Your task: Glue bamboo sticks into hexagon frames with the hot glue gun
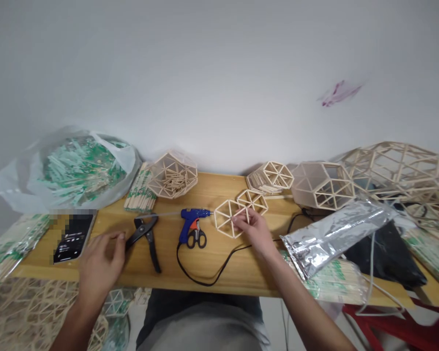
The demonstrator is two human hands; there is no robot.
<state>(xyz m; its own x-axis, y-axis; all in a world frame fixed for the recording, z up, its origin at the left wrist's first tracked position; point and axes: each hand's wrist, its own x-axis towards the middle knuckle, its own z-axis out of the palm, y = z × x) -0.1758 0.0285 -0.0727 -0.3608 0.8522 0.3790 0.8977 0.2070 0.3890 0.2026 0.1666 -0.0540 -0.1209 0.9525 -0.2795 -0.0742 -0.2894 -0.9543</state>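
My right hand [258,233] pinches the right side of a hexagonal frame of thin wooden sticks [225,216], with spokes meeting at its middle. A second hexagonal stick frame [251,199] lies just behind, partly overlapped by it. Left of the held frame, a blue glue gun [189,225] lies on its side, its nozzle toward the frame. Small black scissors [196,238] lie against the gun. My left hand [102,256] hovers or rests beside black-handled pliers [146,231], fingers loosely bent and apart, with nothing visible in them; whether it touches the handle is unclear.
A phone [76,234] lies at left, below a plastic bag [126,158] of green-white wrappers. Behind stand a hexagonal container [173,178] of short sticks and a stack of hexagons [272,176]. A silver packet [336,234], stick packs [336,282] and a black cable [219,275] lie rightward.
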